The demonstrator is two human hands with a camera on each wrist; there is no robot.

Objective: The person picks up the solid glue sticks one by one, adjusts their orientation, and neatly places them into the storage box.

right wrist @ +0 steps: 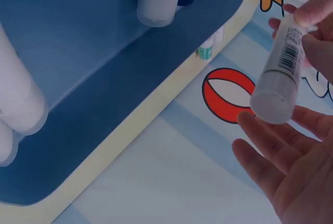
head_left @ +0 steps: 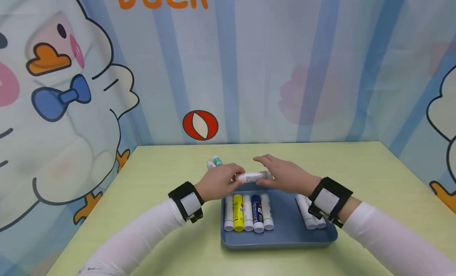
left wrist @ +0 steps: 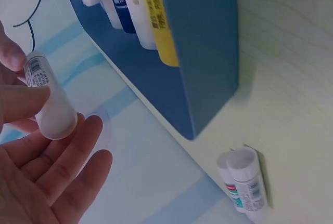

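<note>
My left hand (head_left: 221, 181) pinches one end of a white glue stick (head_left: 253, 177) above the back edge of the blue-grey tray (head_left: 281, 244). Around the other end, my right hand (head_left: 288, 176) has its fingers spread straight; its thumb (right wrist: 318, 55) lies close beside the glue stick, and whether it touches cannot be made out. Printed text and a barcode show on the held stick's label. Below the hands, in the tray's left part, stand in a row several glue sticks: white ones (head_left: 248, 212), a yellow one (head_left: 238, 212) and a dark blue one (head_left: 257, 213).
Two more white glue sticks (head_left: 307, 214) lie at the tray's right side, partly hidden by my right wrist. Behind my left hand, two small tubes (head_left: 216, 161), one teal-ended, rest on the pale yellow-green table (head_left: 171, 236). A printed curtain (head_left: 256, 70) hangs behind the table.
</note>
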